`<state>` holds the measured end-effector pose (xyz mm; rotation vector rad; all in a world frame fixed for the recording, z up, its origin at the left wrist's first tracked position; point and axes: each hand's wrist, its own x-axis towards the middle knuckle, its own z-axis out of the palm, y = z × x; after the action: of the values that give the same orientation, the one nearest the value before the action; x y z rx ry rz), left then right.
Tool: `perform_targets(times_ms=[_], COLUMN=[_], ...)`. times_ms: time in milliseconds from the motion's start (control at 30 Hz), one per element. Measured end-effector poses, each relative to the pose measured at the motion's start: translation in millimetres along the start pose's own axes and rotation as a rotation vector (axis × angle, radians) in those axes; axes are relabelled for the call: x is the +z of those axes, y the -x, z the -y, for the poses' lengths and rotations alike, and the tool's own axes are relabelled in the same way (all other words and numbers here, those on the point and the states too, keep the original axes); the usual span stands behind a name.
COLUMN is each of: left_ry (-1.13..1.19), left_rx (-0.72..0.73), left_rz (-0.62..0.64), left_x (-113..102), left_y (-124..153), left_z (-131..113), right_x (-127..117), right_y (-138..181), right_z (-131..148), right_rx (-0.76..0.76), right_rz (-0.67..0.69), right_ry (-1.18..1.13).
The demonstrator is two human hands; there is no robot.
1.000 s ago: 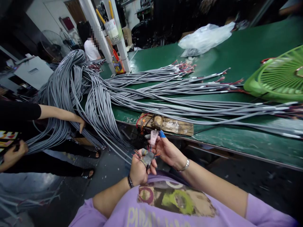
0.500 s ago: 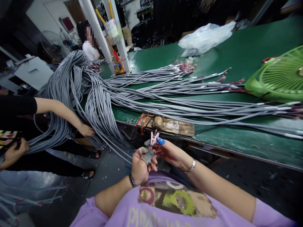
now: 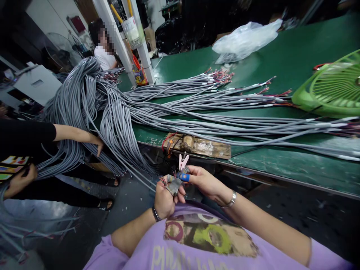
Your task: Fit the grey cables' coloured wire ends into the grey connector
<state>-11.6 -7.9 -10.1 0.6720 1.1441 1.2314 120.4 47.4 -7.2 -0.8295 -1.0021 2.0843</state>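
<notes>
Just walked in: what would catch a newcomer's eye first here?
Probably the mass of grey cables, heaped at left and stretched along the green table. Next, the bright green fan at the far right. Then the left hand and right hand, low in the middle, close together around thin wires.

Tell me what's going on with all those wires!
The person's left hand holds thin colored wires, and the right hand, wearing a blue finger wrap, is close beside it. A pink clip stands just beyond both hands. Gray cables lie across a green table and hang over its edge. At left, a co-worker's hand is near them.
</notes>
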Motion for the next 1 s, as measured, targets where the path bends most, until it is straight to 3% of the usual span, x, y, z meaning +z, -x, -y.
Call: perform_targets(times_ms=[200, 300, 367, 500, 667, 867, 1000], left_ry=[0.094, 0.082, 0.072, 0.103, 0.048, -0.183, -0.318], left_rx=[-0.074, -0.159, -0.165, -0.063, -0.022, 0.071, 0.114], left_rz=[0.078, 0.215, 0.240, 0.125, 0.079, 0.081, 0.108], left_x=[-4.6, -8.4, -9.7, -8.7, -7.6, -9.4, -10.0], left_y=[0.7, 1.9, 2.3, 0.9, -0.4, 1.4, 3.0], left_z=[-1.0, 0.6, 1.0, -0.4, 0.8, 1.7, -2.2], right_x=[3.2, 2.6, 0.1, -6.9, -9.5, -0.4, 3.5], right_y=[-4.0, -6.2, -6.3, -2.3, 8.0, 12.4, 11.2], right_z=[-11.2, -11.5, -9.9, -8.4, -5.0, 0.5, -2.7], right_rx=[0.147, 0.114, 0.087, 0.089, 0.145, 0.051, -0.015], right_rz=[-0.039, -0.111, -0.123, -0.122, -0.036, -0.074, -0.037], right_ry=[-0.220, -0.343, -0.351, -0.306, -0.185, 0.210, 0.263])
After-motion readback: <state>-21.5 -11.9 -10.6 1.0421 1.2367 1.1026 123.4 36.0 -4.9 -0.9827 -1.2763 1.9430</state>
